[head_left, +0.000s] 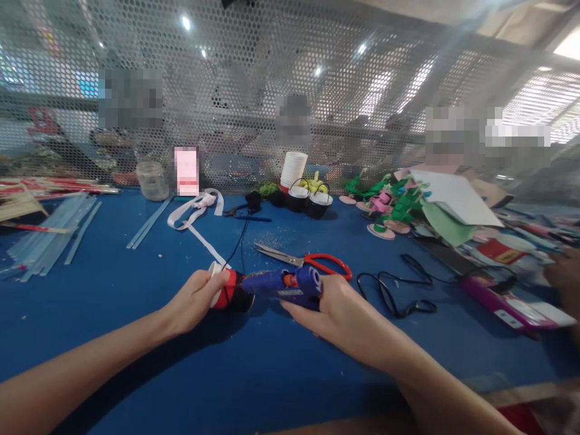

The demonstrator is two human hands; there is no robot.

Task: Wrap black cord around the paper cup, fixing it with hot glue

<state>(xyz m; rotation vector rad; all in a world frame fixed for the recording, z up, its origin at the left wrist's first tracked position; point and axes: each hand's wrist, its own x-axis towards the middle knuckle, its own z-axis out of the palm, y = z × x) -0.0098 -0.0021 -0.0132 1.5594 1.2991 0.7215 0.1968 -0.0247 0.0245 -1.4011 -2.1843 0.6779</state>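
My left hand (193,299) grips a small paper cup (232,293) tipped on its side, its wall wrapped in red and black. A white ribbon (206,243) runs from the cup back across the table, and a thin black cord (238,241) rises beside it. In my right hand (339,311) is a blue glue gun (272,284), its nozzle at the black part of the cup; whether the two touch I cannot tell. Just beyond the gun lie scissors (324,263) with red handles, blades partly apart.
Clear glue sticks (49,238) lie at left, near a glass jar (153,181) and a lit phone (186,171). Stacked white cups (294,169) and black-wrapped cups (318,205) stand at the back. Green paper plants (403,202), a black cable (389,293) and a purple power strip (498,305) occupy the right.
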